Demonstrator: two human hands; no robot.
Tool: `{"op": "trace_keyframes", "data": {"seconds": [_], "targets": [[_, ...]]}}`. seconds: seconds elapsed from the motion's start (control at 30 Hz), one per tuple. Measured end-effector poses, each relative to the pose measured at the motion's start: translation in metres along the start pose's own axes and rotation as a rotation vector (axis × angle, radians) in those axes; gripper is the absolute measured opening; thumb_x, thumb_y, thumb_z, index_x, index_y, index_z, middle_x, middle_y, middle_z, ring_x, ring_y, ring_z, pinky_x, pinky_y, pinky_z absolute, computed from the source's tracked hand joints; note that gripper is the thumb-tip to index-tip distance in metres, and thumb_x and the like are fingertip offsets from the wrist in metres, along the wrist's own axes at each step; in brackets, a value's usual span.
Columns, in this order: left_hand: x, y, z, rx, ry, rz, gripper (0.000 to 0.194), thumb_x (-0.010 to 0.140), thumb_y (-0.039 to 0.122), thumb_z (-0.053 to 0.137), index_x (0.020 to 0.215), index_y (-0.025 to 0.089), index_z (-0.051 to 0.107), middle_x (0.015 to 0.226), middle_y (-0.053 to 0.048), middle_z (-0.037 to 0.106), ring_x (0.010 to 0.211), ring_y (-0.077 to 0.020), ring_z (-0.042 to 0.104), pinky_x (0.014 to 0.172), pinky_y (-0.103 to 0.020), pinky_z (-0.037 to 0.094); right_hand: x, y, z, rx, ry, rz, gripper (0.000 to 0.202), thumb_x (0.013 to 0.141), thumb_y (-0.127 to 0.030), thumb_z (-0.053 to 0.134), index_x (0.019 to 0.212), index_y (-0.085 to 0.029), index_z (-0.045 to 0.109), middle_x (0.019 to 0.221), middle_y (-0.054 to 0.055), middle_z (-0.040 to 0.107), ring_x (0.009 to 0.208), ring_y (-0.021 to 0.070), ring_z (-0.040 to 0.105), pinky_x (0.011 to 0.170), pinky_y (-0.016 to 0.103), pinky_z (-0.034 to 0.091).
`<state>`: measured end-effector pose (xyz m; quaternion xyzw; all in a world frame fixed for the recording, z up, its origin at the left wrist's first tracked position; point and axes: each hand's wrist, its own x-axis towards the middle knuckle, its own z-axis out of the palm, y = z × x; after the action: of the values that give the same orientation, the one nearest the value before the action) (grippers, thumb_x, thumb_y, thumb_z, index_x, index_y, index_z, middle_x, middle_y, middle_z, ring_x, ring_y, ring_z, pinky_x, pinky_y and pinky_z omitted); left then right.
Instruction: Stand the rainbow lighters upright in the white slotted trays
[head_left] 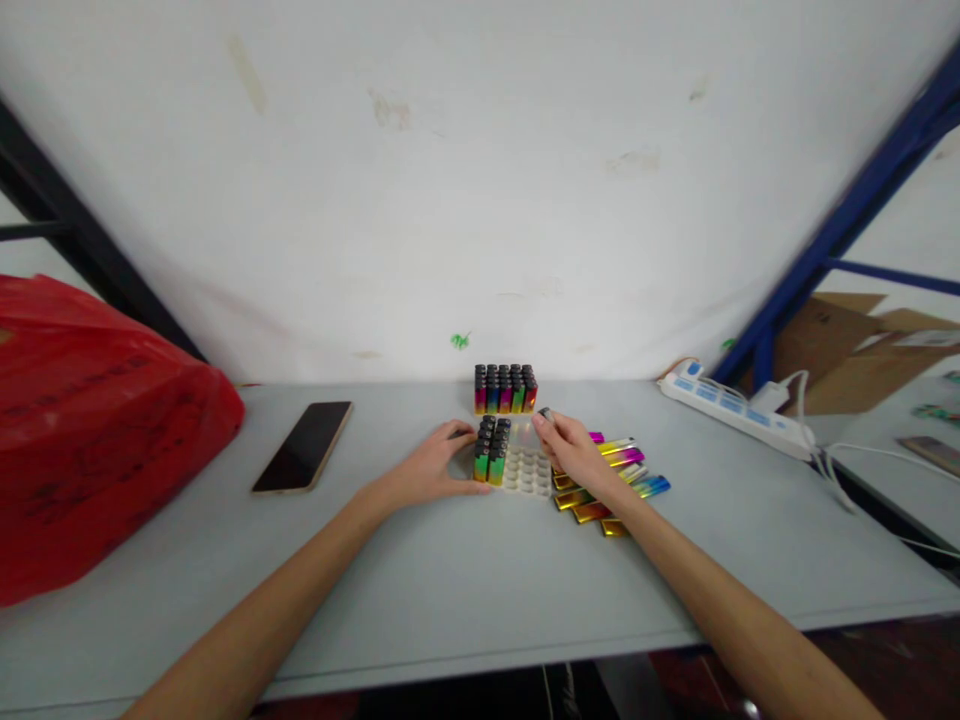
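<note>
A clear plastic tray (527, 474) with round pockets lies in the middle of the table. Upright lighters (490, 460) with black tops and green bodies fill its left side. My left hand (431, 468) curves around that left end, thumb at the near corner and fingers at the far side, holding the tray. Over the tray's right part, my right hand (574, 450) pinches a lighter, only its metal-topped end (545, 412) showing. Loose shiny lighters (600, 500) in gold, pink and blue lie in a pile beneath and beside my right hand.
A block of upright lighters (506, 390) stands behind the tray near the wall. On the left are a phone (303, 448) and a red plastic bag (105, 440). A white power strip (739, 412) with cables lies at the right, before a cardboard box (832, 350).
</note>
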<state>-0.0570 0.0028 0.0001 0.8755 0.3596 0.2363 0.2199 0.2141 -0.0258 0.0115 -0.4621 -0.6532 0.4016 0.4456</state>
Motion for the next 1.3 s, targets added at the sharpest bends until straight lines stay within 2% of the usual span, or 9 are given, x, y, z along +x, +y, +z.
{"op": "trace_keyframes", "data": {"seconds": [0.2, 0.3, 0.43, 0.63, 0.73, 0.83, 0.97, 1.1, 1.3], "targets": [[0.001, 0.0, 0.0, 0.0, -0.003, 0.01, 0.075, 0.073, 0.063, 0.088, 0.133, 0.021, 0.07, 0.135, -0.013, 0.063, 0.128, -0.0357, 0.061, 0.118, -0.052, 0.048, -0.002, -0.003, 0.004, -0.267, 0.19, -0.04, 0.062, 0.092, -0.075, 0.049, 0.059, -0.025, 0.032, 0.057, -0.005, 0.029, 0.056, 0.0118, 0.031, 0.054, 0.029, 0.023], [0.001, 0.0, -0.001, 0.006, -0.004, 0.008, 0.075, 0.073, 0.064, 0.088, 0.132, 0.022, 0.071, 0.136, -0.013, 0.063, 0.129, -0.0359, 0.06, 0.118, -0.052, 0.048, -0.003, -0.005, 0.006, -0.326, 0.227, -0.029, 0.056, 0.091, -0.066, 0.049, 0.057, -0.025, 0.031, 0.054, -0.005, 0.03, 0.055, 0.012, 0.032, 0.054, 0.029, 0.023], [0.0, 0.0, -0.002, 0.006, -0.016, 0.007, 0.075, 0.073, 0.064, 0.088, 0.132, 0.021, 0.071, 0.136, -0.013, 0.063, 0.129, -0.0359, 0.06, 0.117, -0.051, 0.048, -0.003, -0.005, 0.009, -0.374, 0.243, -0.037, 0.044, 0.089, -0.054, 0.046, 0.058, -0.024, 0.036, 0.053, -0.004, 0.039, 0.055, 0.0129, 0.037, 0.056, 0.029, 0.025], [0.0, 0.001, -0.005, -0.004, -0.034, 0.001, 0.074, 0.074, 0.064, 0.087, 0.133, 0.022, 0.071, 0.137, -0.013, 0.063, 0.129, -0.0364, 0.06, 0.118, -0.052, 0.047, -0.004, -0.005, 0.009, -0.397, 0.2, -0.083, 0.048, 0.097, -0.057, 0.047, 0.062, -0.024, 0.039, 0.056, -0.003, 0.045, 0.057, 0.0143, 0.041, 0.058, 0.029, 0.027], [0.0, 0.001, -0.008, -0.022, -0.058, 0.003, 0.074, 0.075, 0.063, 0.087, 0.134, 0.022, 0.071, 0.139, -0.014, 0.062, 0.131, -0.0361, 0.059, 0.119, -0.053, 0.046, -0.006, -0.007, 0.008, -0.376, 0.147, -0.128, 0.046, 0.104, -0.059, 0.044, 0.074, -0.024, 0.046, 0.065, -0.002, 0.053, 0.064, 0.0169, 0.049, 0.061, 0.029, 0.034], [0.0, 0.002, -0.011, -0.048, -0.071, 0.031, 0.071, 0.077, 0.061, 0.086, 0.135, 0.023, 0.071, 0.139, -0.013, 0.063, 0.131, -0.0346, 0.059, 0.119, -0.052, 0.046, -0.006, -0.009, 0.007, -0.364, 0.062, -0.173, 0.042, 0.109, -0.057, 0.036, 0.087, -0.025, 0.052, 0.078, 0.001, 0.061, 0.072, 0.0197, 0.057, 0.068, 0.031, 0.043], [0.0, 0.003, -0.012, -0.044, -0.086, 0.025, 0.068, 0.078, 0.058, 0.086, 0.135, 0.023, 0.071, 0.14, -0.013, 0.062, 0.132, -0.0343, 0.059, 0.12, -0.052, 0.045, -0.004, -0.009, 0.005, -0.486, 0.032, -0.3, 0.044, 0.11, -0.055, 0.037, 0.084, -0.024, 0.055, 0.092, 0.007, 0.064, 0.088, 0.0225, 0.061, 0.082, 0.034, 0.047], [0.0, 0.006, -0.011, -0.029, -0.098, 0.009, 0.067, 0.078, 0.055, 0.087, 0.134, 0.021, 0.071, 0.139, -0.014, 0.062, 0.133, -0.035, 0.058, 0.12, -0.052, 0.044, -0.004, -0.006, 0.004, -0.575, 0.041, -0.256, 0.038, 0.11, -0.049, 0.043, 0.082, -0.025, 0.049, 0.078, 0.004, 0.065, 0.072, 0.0212, 0.059, 0.072, 0.033, 0.042], [-0.001, 0.007, -0.01, -0.017, -0.089, -0.007, 0.067, 0.078, 0.054, 0.087, 0.133, 0.021, 0.071, 0.139, -0.013, 0.061, 0.133, -0.0349, 0.058, 0.119, -0.051, 0.045, -0.001, 0.0, 0.002, -0.593, -0.008, -0.288, 0.032, 0.111, -0.045, 0.044, 0.089, -0.024, 0.054, 0.086, 0.006, 0.07, 0.076, 0.0215, 0.063, 0.074, 0.032, 0.045]]}}
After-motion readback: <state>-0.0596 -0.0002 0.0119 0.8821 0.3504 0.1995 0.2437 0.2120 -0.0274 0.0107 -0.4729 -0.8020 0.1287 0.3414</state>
